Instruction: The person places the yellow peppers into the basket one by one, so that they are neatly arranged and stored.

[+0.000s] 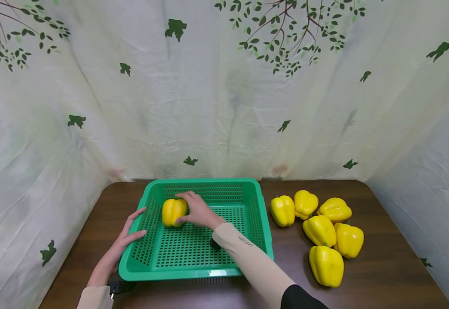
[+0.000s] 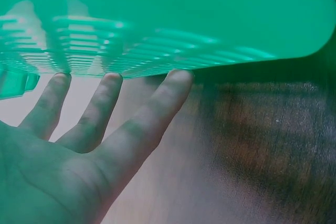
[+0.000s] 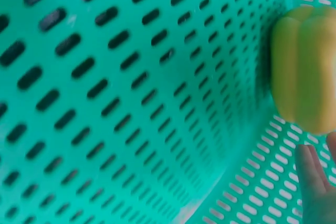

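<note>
A green slotted plastic basket (image 1: pixel 182 274) sits on the table. Inside, toward its left, is a yellow bell pepper (image 1: pixel 172 212), which my right hand (image 1: pixel 199 211) holds from the right side, thumb and fingers about it. The right wrist view shows this pepper (image 3: pixel 305 72) near the basket wall, with only a few fingertips (image 3: pixel 310 174) in sight below it. My left hand (image 1: pixel 122 240) rests at the basket's left rim, its thumb reaching over the edge. In the left wrist view, straight fingers (image 2: pixel 144 121) touch the outside of the basket wall.
To the right of the basket, several yellow bell peppers (image 1: pixel 319 231) lie grouped on the dark brown wooden table (image 1: pixel 386 274). A pale curtain (image 1: pixel 209 98) with printed leaves hangs behind the table and along both sides.
</note>
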Demonstrator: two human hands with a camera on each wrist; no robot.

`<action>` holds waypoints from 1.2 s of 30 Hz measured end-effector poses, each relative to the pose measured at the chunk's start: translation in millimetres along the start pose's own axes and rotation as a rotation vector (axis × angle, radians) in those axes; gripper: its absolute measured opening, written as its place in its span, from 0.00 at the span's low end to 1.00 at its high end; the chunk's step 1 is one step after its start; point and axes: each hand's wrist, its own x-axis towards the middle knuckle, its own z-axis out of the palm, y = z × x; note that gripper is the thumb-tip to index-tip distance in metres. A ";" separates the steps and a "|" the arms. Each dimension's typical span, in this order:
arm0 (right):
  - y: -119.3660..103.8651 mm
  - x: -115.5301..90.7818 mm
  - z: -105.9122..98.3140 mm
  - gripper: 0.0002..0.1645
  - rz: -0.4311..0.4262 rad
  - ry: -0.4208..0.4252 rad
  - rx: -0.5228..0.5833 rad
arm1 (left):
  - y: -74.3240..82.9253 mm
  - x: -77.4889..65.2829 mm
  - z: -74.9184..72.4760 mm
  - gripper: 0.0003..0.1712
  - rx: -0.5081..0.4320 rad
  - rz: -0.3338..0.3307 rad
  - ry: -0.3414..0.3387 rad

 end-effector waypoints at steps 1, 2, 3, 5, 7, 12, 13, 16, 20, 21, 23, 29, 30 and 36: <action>0.8 -0.9 -2.2 0.44 0.001 0.003 0.005 | 0.0 0.0 0.0 0.34 0.002 0.002 0.000; 1.6 -2.0 -4.7 0.43 -0.001 0.010 0.015 | 0.0 -0.1 0.0 0.34 0.005 0.004 0.000; 2.5 -2.9 -7.0 0.43 -0.007 0.014 0.021 | 0.0 -0.2 0.1 0.34 0.006 0.006 0.000; 4.1 -4.6 -11.8 0.42 -0.020 0.022 0.038 | 0.0 -0.2 0.2 0.34 0.007 0.011 -0.001; 5.0 -6.7 -16.9 0.42 -0.040 0.027 0.056 | 0.1 -0.1 0.2 0.34 0.007 0.012 -0.001; 3.2 -15.1 -31.2 0.42 -0.074 0.042 0.106 | 0.4 0.3 -0.7 0.33 0.009 0.011 -0.002; 2.7 -17.1 -33.9 0.43 -0.076 0.047 0.116 | 0.4 0.3 -0.8 0.33 0.010 0.012 -0.003; 1.1 -23.6 -43.1 0.43 -0.082 0.063 0.145 | 0.2 0.2 -0.6 0.33 0.011 0.015 -0.004; 1.0 -33.7 -54.7 0.42 -0.106 0.084 0.208 | 0.1 0.3 0.3 0.33 0.012 0.008 -0.001; 1.3 -36.4 -57.4 0.42 -0.113 0.086 0.226 | 0.2 0.1 0.5 0.33 0.013 0.005 0.001; 1.8 -41.6 -62.9 0.41 -0.122 0.088 0.260 | 0.2 -0.1 0.7 0.33 0.010 0.001 0.003; 7.7 -56.7 -78.9 0.40 -0.133 0.109 0.313 | 0.0 -0.5 1.1 0.33 0.000 0.000 0.003; 9.2 -59.2 -81.4 0.39 -0.136 0.115 0.318 | 0.0 -0.5 1.1 0.33 0.000 0.002 0.003; 19.5 -75.5 -95.9 0.38 -0.145 0.161 0.347 | -0.1 -0.4 1.2 0.33 0.002 0.008 0.005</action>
